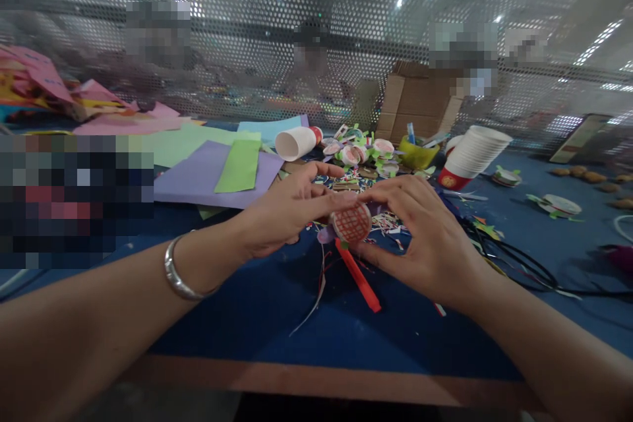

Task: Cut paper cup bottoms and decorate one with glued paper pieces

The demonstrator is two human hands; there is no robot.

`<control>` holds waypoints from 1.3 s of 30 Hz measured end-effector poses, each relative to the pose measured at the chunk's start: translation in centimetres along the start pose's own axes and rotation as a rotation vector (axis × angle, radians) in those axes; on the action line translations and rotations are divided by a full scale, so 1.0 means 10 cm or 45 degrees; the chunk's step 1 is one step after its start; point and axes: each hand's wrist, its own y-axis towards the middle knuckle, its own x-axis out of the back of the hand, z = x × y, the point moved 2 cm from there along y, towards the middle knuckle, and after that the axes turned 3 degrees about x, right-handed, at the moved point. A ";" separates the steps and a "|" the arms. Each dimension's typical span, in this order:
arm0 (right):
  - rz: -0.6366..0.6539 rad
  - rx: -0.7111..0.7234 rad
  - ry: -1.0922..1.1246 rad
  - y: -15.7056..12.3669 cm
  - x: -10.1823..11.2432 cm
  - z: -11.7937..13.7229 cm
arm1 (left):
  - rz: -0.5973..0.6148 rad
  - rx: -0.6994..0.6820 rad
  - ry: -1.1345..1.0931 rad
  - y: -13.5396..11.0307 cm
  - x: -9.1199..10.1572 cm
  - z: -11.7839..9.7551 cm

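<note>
Red-gridded paper disc (351,222) sits at the far end of the red marker (359,277). Right hand (432,237) pinches its rim; left hand (291,208) thumbs the top edge, grip unclear. Probably light, easily creased: hold by rim.

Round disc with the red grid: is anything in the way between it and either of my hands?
Nothing visible is. Your left hand and right hand both reach the rim of the red-gridded disc. The red pen lies on the table's near side of it, not between it and either hand.
</note>
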 end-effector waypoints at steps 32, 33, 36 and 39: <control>-0.135 -0.429 0.039 -0.03 0.10 -0.29 | -0.153 -0.226 -0.114 -0.02 0.06 -0.05; -0.116 -0.451 0.078 -0.03 0.10 -0.30 | -0.162 -0.233 -0.148 -0.02 0.07 -0.06; -0.075 -0.497 0.187 -0.02 0.08 -0.29 | -0.172 -0.257 -0.195 -0.02 0.07 -0.07; -0.048 -0.526 0.255 -0.01 0.08 -0.24 | -0.149 -0.233 -0.129 -0.01 0.08 -0.03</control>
